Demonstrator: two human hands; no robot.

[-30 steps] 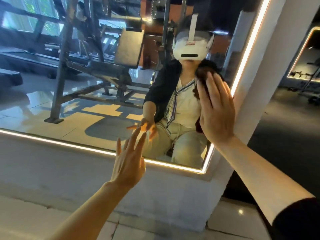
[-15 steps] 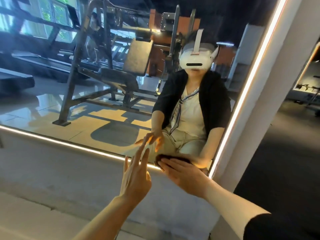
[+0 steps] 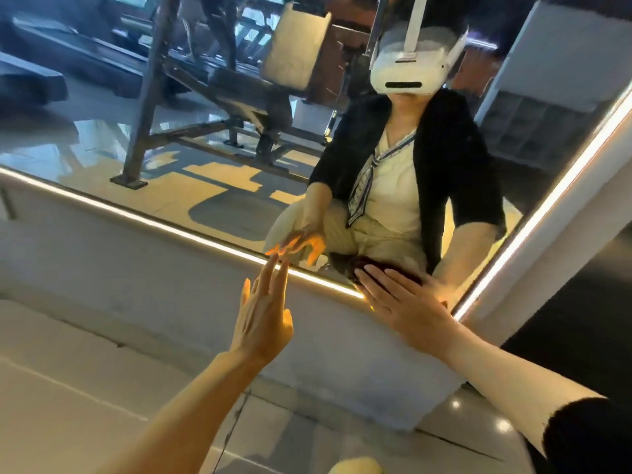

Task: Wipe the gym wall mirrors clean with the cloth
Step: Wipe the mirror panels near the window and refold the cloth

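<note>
The wall mirror point(image 3: 178, 186) fills the upper part of the head view, framed by a lit strip along its bottom and right edges. My right hand point(image 3: 407, 302) lies flat on a dark maroon cloth point(image 3: 383, 268) and presses it against the glass at the mirror's bottom right corner. Only the cloth's upper edge shows past my fingers. My left hand point(image 3: 265, 319) is held up with fingers spread, fingertips just below the lit bottom strip, holding nothing. The glass reflects a person in a white headset.
Below the mirror runs a pale grey wall base point(image 3: 136, 268), then tiled floor point(image 3: 68, 388). A white pillar point(image 3: 547, 275) borders the mirror on the right, with dark floor beyond. Gym machines show only as reflections.
My right hand swept the cloth from high on the mirror's right side down to the bottom right corner, where it stays. My left hand has kept its raised, spread pose near the bottom edge.
</note>
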